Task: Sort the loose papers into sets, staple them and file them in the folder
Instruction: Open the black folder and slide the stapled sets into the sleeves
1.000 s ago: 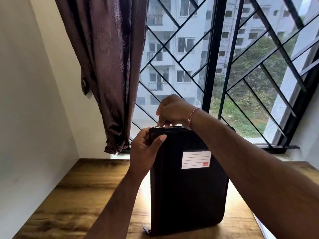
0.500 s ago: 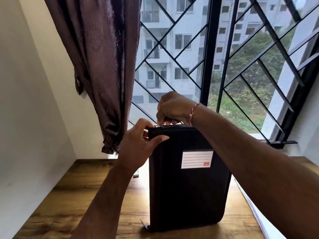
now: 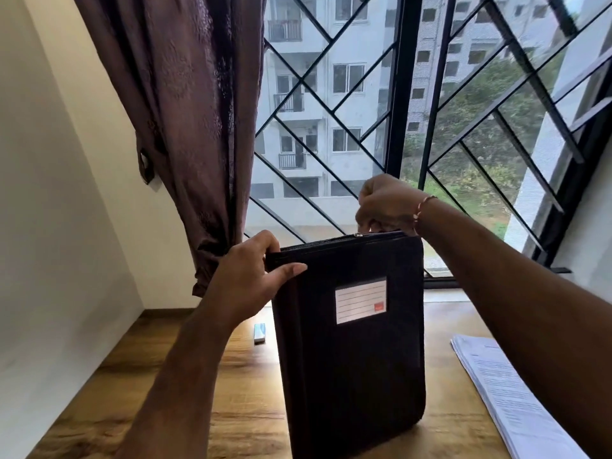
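Folder [image 3: 351,359] stands upright at frame centre on the table [image 3: 231,409]; left hand [image 3: 251,279] grips its upper left corner. Right hand [image 3: 385,203], pinched on the zip [image 3: 358,234], has moved from that corner rightward along the top edge — probably unzipping. Papers [image 3: 506,385] lie loose, lower right — nothing filed yet.

The right hand [image 3: 385,202] dips its fingertips behind the top edge of the folder [image 3: 351,359], so whether they pinch anything cannot be told. The fingers of the left hand [image 3: 251,276] vanish behind the folder's upper corner. Below the left thumb a small pale object [image 3: 260,332] is too small to name, and well right of the right fingers the papers [image 3: 503,385] run off the frame.
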